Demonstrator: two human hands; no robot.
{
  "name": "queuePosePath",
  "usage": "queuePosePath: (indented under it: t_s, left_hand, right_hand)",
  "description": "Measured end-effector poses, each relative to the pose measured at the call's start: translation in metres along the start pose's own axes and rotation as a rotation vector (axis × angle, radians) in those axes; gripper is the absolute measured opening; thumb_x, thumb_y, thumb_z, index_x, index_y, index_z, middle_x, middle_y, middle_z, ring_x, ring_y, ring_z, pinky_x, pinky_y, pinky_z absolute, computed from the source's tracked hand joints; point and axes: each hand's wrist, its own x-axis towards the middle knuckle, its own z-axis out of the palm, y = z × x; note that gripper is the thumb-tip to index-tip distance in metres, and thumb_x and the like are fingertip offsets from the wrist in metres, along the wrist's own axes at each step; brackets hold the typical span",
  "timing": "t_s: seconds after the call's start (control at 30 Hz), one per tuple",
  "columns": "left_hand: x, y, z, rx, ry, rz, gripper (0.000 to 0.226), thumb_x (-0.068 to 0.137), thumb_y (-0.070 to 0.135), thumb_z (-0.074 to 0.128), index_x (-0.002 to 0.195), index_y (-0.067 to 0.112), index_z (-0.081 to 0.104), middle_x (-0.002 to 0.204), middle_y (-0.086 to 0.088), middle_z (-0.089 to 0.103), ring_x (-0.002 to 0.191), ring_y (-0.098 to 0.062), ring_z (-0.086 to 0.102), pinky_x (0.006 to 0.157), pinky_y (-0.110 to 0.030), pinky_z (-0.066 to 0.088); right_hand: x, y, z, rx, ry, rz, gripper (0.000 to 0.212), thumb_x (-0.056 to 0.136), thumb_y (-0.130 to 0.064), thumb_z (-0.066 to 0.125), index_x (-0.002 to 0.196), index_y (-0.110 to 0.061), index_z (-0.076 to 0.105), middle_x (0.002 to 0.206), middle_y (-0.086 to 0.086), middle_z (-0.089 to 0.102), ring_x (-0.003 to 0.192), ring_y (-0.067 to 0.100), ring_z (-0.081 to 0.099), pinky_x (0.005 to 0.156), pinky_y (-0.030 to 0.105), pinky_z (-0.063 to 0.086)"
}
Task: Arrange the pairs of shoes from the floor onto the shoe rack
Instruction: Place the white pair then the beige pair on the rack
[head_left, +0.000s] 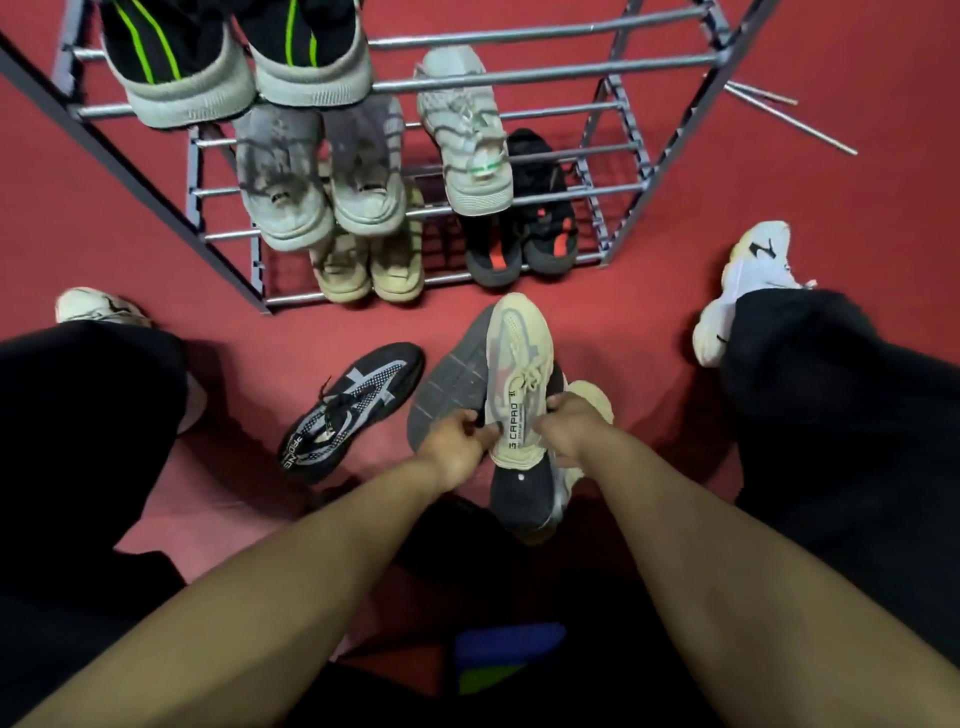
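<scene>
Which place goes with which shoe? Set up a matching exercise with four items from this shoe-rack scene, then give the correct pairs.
Things
1. beige shoe
2. black and grey shoe
3. black and red pair
4. black and green pair

Places
A. top rail of the shoe rack
B. lying on the floor
C. held in the hands
D. lowest shelf, right side

Pairs: 1-C, 2-B, 3-D, 4-A

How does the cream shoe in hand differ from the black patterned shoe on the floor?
The cream shoe is pale with light laces and held up by the left hand and right hand. The black patterned shoe is dark with grey markings, lying untouched on the red floor. Both are lace-up sneakers off the rack.
</scene>
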Motion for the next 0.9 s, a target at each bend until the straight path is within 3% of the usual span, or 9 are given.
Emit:
queuePosePath:
  t_s: [0.13, 0.23, 0.3, 0.37, 0.43, 0.57, 0.67, 0.77, 0.9]
  left_hand:
    - [0.004, 0.006, 0.008, -0.299, -0.090, -0.176, 0.040, 0.089, 0.051, 0.059, 0.114, 0.020, 0.050, 0.106, -0.002, 0.067, 0.090, -0.020, 0.066, 0.075, -0.035, 0.058]
    - [0.017, -0.003, -0.002, -0.540, -0.007, -0.281, 0.062, 0.079, 0.052, 0.070, 0.120, 0.014, 0.043, 0.113, -0.009, 0.067, 0.090, -0.025, 0.069, 0.065, -0.041, 0.060]
    - [0.022, -0.005, -0.010, -0.583, 0.111, -0.271, 0.045, 0.087, 0.034, 0.068, 0.116, 0.013, 0.041, 0.103, -0.009, 0.065, 0.079, -0.023, 0.065, 0.054, -0.030, 0.052]
    - [0.022, -0.005, -0.016, -0.605, 0.215, -0.247, 0.025, 0.094, 0.024, 0.060, 0.111, 0.018, 0.041, 0.088, -0.005, 0.061, 0.067, -0.019, 0.058, 0.052, -0.026, 0.045]
    - [0.018, -0.009, -0.020, -0.577, 0.312, -0.232, 0.017, 0.096, 0.023, 0.056, 0.108, 0.019, 0.045, 0.081, -0.004, 0.060, 0.062, -0.017, 0.054, 0.056, -0.028, 0.045]
    - [0.016, -0.050, -0.039, -0.462, 0.404, -0.290, 0.030, 0.078, 0.028, 0.066, 0.102, 0.016, 0.051, 0.087, -0.013, 0.068, 0.064, -0.024, 0.060, 0.079, -0.042, 0.056]
    - [0.012, -0.070, -0.056, -0.083, 0.305, -0.334, 0.058, 0.069, 0.038, 0.061, 0.120, 0.011, 0.058, 0.117, -0.018, 0.066, 0.099, -0.036, 0.066, 0.092, -0.045, 0.055]
    - [-0.015, -0.044, -0.064, 0.183, 0.395, -0.217, 0.042, 0.086, 0.035, 0.049, 0.121, 0.014, 0.060, 0.125, -0.015, 0.057, 0.110, -0.036, 0.061, 0.100, -0.039, 0.048]
    - [-0.024, -0.024, -0.057, 0.157, 0.421, -0.018, 0.022, 0.087, 0.031, 0.056, 0.105, 0.024, 0.065, 0.112, -0.008, 0.070, 0.101, -0.030, 0.067, 0.094, -0.036, 0.051]
  right_hand:
    - [0.002, -0.005, 0.001, 0.003, 0.010, -0.029, 0.016, 0.087, -0.016, 0.049, 0.098, -0.013, 0.061, 0.097, 0.008, 0.064, 0.083, 0.022, 0.055, 0.074, 0.034, 0.047]
    - [0.003, -0.005, -0.002, 0.076, -0.159, 0.028, 0.037, 0.093, -0.011, 0.046, 0.127, -0.021, 0.054, 0.119, 0.004, 0.064, 0.098, 0.019, 0.054, 0.083, 0.034, 0.049]
    - [0.009, 0.003, 0.000, 0.070, -0.144, 0.014, 0.042, 0.092, -0.008, 0.049, 0.130, -0.026, 0.051, 0.110, -0.002, 0.064, 0.102, 0.018, 0.056, 0.081, 0.031, 0.050]
    - [0.016, 0.015, 0.000, -0.070, 0.032, -0.040, 0.041, 0.088, -0.008, 0.053, 0.127, -0.016, 0.056, 0.107, 0.001, 0.062, 0.100, 0.022, 0.059, 0.083, 0.031, 0.049]
    - [0.017, 0.023, -0.004, -0.230, 0.132, -0.001, 0.035, 0.086, -0.012, 0.054, 0.120, -0.007, 0.060, 0.115, 0.008, 0.065, 0.106, 0.029, 0.063, 0.088, 0.031, 0.050]
    - [0.012, 0.027, 0.005, -0.276, -0.020, 0.078, 0.034, 0.089, -0.023, 0.060, 0.118, -0.005, 0.060, 0.118, 0.014, 0.065, 0.104, 0.032, 0.065, 0.089, 0.039, 0.055]
    - [0.016, 0.022, 0.014, -0.304, -0.031, 0.072, 0.049, 0.087, -0.027, 0.063, 0.128, -0.002, 0.054, 0.126, 0.015, 0.060, 0.105, 0.030, 0.063, 0.091, 0.037, 0.054]
    - [0.019, 0.016, 0.017, -0.331, -0.019, 0.098, 0.053, 0.087, -0.026, 0.065, 0.132, -0.001, 0.052, 0.133, 0.016, 0.057, 0.116, 0.032, 0.060, 0.099, 0.040, 0.051]
    - [0.018, 0.012, 0.027, -0.166, -0.085, 0.158, 0.062, 0.083, -0.034, 0.071, 0.134, -0.006, 0.049, 0.134, 0.015, 0.056, 0.118, 0.037, 0.057, 0.098, 0.046, 0.049]
